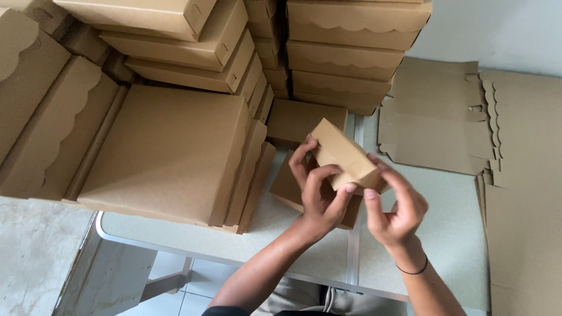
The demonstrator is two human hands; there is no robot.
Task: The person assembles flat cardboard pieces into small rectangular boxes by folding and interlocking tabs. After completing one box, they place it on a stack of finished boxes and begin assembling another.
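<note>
Both hands — left hand (pixel 319 190) and right hand (pixel 393 213) — are clamped on a small brown box (pixel 344 155) held above the table (pixel 293 234), mid-fold — its end flap likely wants tucking.

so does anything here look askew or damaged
No damage shows. The stack of folded brown cardboard boxes at the left leans over, tipped on edge against the upright piles rather than lying flat. The small brown cardboard box sits tilted between the left hand and right hand.
</note>
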